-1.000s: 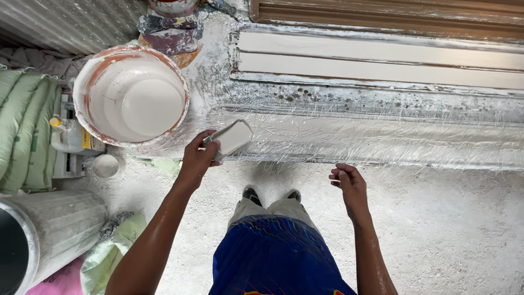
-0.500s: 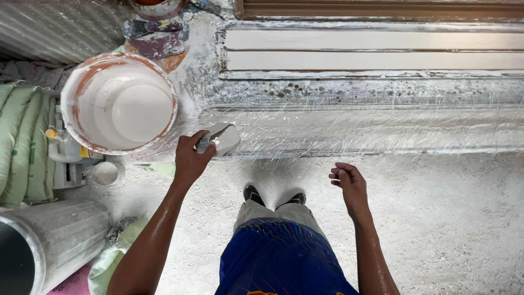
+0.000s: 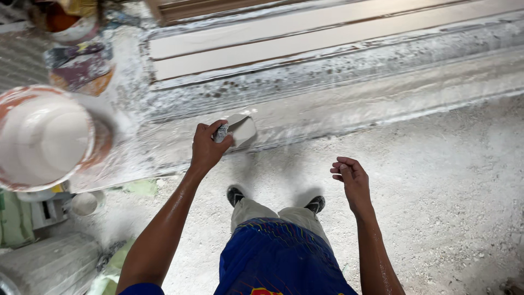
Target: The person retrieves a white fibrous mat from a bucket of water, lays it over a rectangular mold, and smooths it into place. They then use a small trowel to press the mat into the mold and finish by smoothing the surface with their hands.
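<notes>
Left hand (image 3: pixel 206 148) grip clenched on putty knife (image 3: pixel 238 131) (handle hidden); right hand (image 3: pixel 352 181) released

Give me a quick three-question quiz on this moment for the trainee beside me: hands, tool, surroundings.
1. True or false: the left hand holds a putty knife whose blade lies by the plastic-covered ledge.
2. What does the right hand hold? A) a brush B) nothing C) a rag
3. Fill in: the big bucket at the left holds a ____ paste.

Key: 1 true; 2 B, the fingers are loosely curled in the air over the dusty floor; 3 white.
</notes>
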